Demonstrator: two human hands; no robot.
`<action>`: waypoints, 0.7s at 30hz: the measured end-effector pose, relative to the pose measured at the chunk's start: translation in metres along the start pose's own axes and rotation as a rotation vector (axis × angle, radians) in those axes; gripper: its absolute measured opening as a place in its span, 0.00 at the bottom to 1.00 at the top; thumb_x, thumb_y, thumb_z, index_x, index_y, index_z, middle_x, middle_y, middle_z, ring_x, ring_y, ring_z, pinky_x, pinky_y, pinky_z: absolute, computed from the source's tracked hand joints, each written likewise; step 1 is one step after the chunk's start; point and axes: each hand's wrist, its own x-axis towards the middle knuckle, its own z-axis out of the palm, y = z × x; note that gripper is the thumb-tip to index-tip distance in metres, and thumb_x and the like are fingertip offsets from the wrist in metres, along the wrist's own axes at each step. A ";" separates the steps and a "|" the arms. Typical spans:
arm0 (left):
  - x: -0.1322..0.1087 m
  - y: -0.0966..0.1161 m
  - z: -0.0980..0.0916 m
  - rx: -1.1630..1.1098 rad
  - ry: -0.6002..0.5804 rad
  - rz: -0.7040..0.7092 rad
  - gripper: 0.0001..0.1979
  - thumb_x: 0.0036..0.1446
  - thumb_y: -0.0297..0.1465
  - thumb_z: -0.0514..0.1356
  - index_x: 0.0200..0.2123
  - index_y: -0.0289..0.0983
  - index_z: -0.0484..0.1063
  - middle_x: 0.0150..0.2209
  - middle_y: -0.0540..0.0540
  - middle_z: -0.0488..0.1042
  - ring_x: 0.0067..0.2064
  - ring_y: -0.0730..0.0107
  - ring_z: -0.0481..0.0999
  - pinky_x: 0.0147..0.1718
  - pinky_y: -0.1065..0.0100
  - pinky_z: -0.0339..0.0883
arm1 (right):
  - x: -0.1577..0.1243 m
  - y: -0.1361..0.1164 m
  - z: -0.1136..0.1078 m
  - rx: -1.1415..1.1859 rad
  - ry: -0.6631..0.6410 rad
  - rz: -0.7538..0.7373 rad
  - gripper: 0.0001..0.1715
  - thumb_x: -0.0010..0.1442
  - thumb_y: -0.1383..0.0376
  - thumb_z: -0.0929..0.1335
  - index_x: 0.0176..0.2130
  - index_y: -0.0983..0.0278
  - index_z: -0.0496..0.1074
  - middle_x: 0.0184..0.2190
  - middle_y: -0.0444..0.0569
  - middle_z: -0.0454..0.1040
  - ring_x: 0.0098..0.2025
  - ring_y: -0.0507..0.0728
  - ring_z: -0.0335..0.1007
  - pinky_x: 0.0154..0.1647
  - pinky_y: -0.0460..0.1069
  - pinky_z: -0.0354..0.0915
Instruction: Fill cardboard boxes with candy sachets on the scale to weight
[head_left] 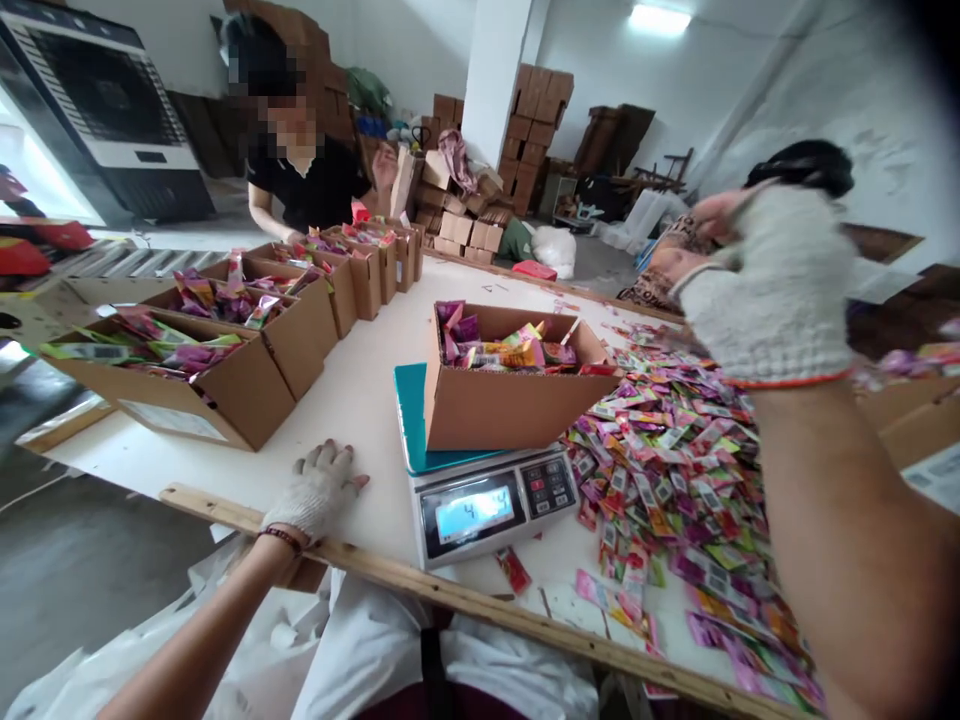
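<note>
My left hand [319, 490], in a white knit glove, rests flat on the white table [360, 390] near its wooden front edge, fingers loosely spread and holding nothing. Just right of it stands a digital scale [480, 500] with a lit display, carrying an open cardboard box [510, 390] partly filled with colourful sachets. My right hand [765, 280], also gloved, is raised high at the right, seen from the back; its fingers are hidden. A large heap of loose colourful sachets [675, 470] lies on the table below it.
A row of open cardboard boxes [225, 350] filled with sachets runs along the left side. A person in a black top [307, 180] works at the far end. Stacked cartons [536, 115] stand behind. Another box [915, 420] sits at the right edge.
</note>
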 end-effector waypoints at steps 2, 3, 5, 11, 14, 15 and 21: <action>0.000 0.000 0.000 -0.005 -0.015 0.002 0.32 0.70 0.42 0.48 0.70 0.30 0.63 0.72 0.28 0.57 0.74 0.40 0.56 0.70 0.46 0.54 | -0.003 -0.019 0.021 0.114 -0.194 0.026 0.13 0.63 0.63 0.73 0.48 0.64 0.79 0.42 0.52 0.77 0.43 0.62 0.75 0.51 0.59 0.70; 0.000 -0.001 0.000 -0.011 -0.019 0.003 0.32 0.70 0.42 0.47 0.70 0.30 0.63 0.72 0.28 0.57 0.74 0.41 0.56 0.70 0.46 0.54 | -0.005 -0.030 0.034 0.167 -0.306 0.033 0.10 0.62 0.64 0.74 0.44 0.64 0.80 0.39 0.49 0.78 0.39 0.59 0.74 0.46 0.56 0.70; 0.000 -0.001 -0.001 -0.018 -0.021 0.003 0.31 0.70 0.41 0.47 0.69 0.30 0.64 0.72 0.29 0.58 0.74 0.41 0.56 0.70 0.46 0.54 | -0.005 -0.050 0.055 0.240 -0.572 -0.013 0.07 0.60 0.66 0.75 0.40 0.65 0.80 0.35 0.46 0.77 0.34 0.55 0.71 0.38 0.51 0.66; -0.003 -0.001 -0.002 -0.004 0.006 0.006 0.30 0.71 0.42 0.48 0.69 0.32 0.65 0.72 0.28 0.58 0.73 0.43 0.58 0.70 0.47 0.56 | -0.001 -0.054 0.059 0.233 -0.606 -0.146 0.04 0.58 0.68 0.72 0.31 0.65 0.78 0.33 0.46 0.74 0.35 0.54 0.68 0.37 0.49 0.61; -0.002 -0.002 0.000 -0.006 0.017 -0.003 0.30 0.70 0.42 0.49 0.68 0.33 0.65 0.72 0.28 0.59 0.73 0.43 0.59 0.69 0.47 0.56 | -0.003 -0.020 0.035 0.170 -0.386 -0.011 0.08 0.61 0.63 0.71 0.36 0.65 0.80 0.30 0.47 0.74 0.34 0.56 0.69 0.37 0.51 0.63; -0.001 -0.002 0.001 -0.006 0.016 -0.005 0.30 0.70 0.42 0.49 0.68 0.33 0.65 0.72 0.28 0.59 0.73 0.44 0.59 0.69 0.47 0.56 | -0.004 -0.007 0.026 0.082 -0.282 0.042 0.09 0.62 0.63 0.71 0.38 0.65 0.81 0.31 0.49 0.75 0.35 0.58 0.71 0.39 0.53 0.65; -0.002 0.001 -0.001 0.022 -0.005 0.001 0.31 0.71 0.42 0.50 0.70 0.32 0.64 0.73 0.28 0.58 0.74 0.41 0.57 0.70 0.47 0.54 | -0.013 0.033 0.005 -0.241 0.081 0.138 0.30 0.58 0.67 0.75 0.59 0.70 0.77 0.55 0.66 0.75 0.55 0.66 0.73 0.61 0.60 0.67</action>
